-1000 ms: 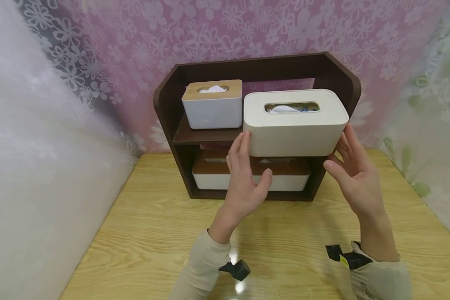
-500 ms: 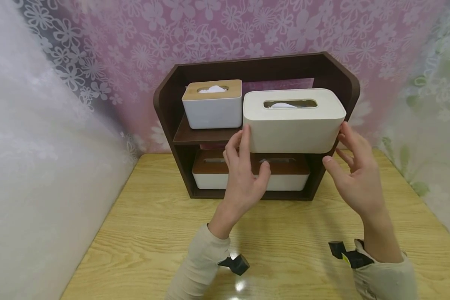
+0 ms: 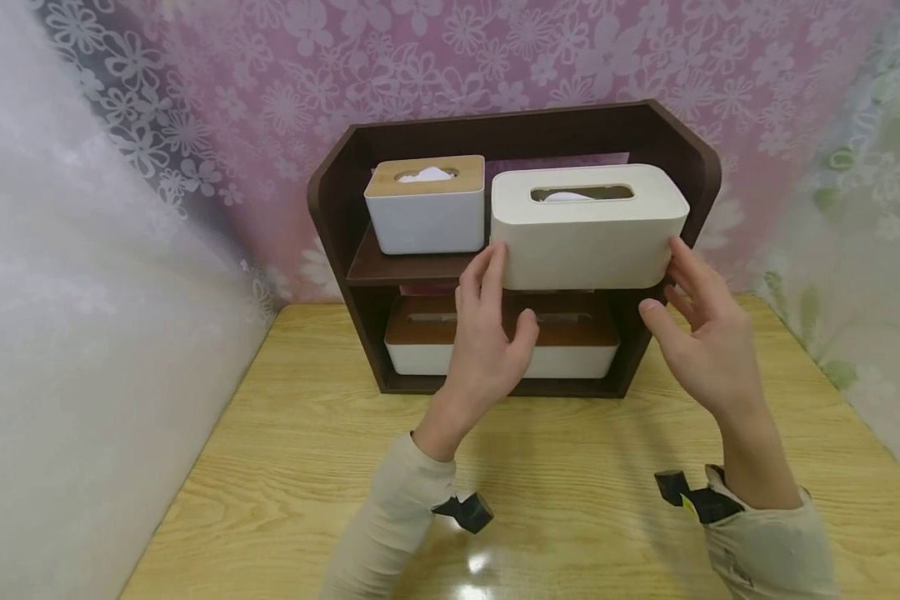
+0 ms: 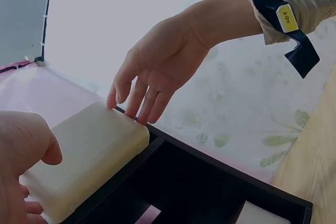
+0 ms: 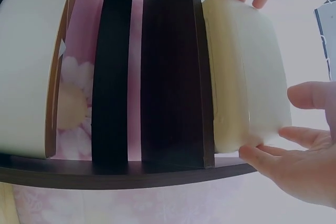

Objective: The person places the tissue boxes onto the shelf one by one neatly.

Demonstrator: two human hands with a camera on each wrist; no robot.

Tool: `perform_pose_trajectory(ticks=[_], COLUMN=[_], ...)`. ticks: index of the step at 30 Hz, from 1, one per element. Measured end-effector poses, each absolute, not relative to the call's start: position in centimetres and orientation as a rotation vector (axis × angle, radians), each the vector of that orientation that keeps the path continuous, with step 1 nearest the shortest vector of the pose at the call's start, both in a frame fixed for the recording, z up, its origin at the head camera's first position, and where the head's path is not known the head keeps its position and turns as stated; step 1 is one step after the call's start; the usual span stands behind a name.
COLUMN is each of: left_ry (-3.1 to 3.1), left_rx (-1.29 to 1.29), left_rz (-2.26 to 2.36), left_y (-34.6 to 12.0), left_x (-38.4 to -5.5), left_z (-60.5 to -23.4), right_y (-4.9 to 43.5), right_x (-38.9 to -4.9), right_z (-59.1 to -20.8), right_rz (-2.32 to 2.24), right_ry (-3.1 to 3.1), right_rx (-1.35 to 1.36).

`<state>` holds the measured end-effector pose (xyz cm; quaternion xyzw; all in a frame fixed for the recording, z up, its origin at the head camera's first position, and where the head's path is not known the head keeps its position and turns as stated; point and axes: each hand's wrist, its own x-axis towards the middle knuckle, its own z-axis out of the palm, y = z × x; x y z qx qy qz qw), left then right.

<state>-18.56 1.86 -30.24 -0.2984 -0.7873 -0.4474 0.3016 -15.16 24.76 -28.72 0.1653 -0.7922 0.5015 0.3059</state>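
Note:
A cream tissue box cover, with an oblong slot showing white tissue, is at the front of the upper shelf's right half. My left hand touches its left end with outstretched fingers, thumb away from it. At the opposite end, the fingers of my right hand touch the side, thumb also apart. The right wrist view shows the box against the shelf board's front edge; how much of it rests on the board I cannot tell. Left of it sits a smaller white tissue box with a light wooden lid.
The dark brown two-tier shelf stands on a wood-grain table against flowered wall sheets. On the lower tier are white boxes with brown wooden lids, partly hidden behind my left hand. Pale panels flank the table.
The cream tissue box cover has moved back and slightly up in the head view, towards the shelf. Both hands have moved with it, keeping contact at its ends.

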Motion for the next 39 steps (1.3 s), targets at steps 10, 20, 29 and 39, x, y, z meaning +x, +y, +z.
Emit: perform_pose_trajectory(ticks=[10,20,29,39], left_ry=[-2.183,-2.308,-2.376,-2.446], left_rx=[-0.824,-0.829,-0.833,-0.796], left_rz=[-1.222,-1.255,-1.306,-1.358], left_y=[1.9,1.9,1.8,1.7], left_x=[-18.8,-19.4,-20.1,-20.7], left_z=[-29.8,-29.0,-28.4,-27.6], right_y=[25.1,25.2,25.3,25.3], right_x=[-16.4,-17.3,-18.4,-19.0], right_z=[-28.2,-27.8,-27.2,-26.6], right_rz=[1.400,1.460,1.503,1.555], right_ry=[-2.178,-2.259,-2.293,-2.299], right_rx=[0.421,0.377,0.382,0.404])
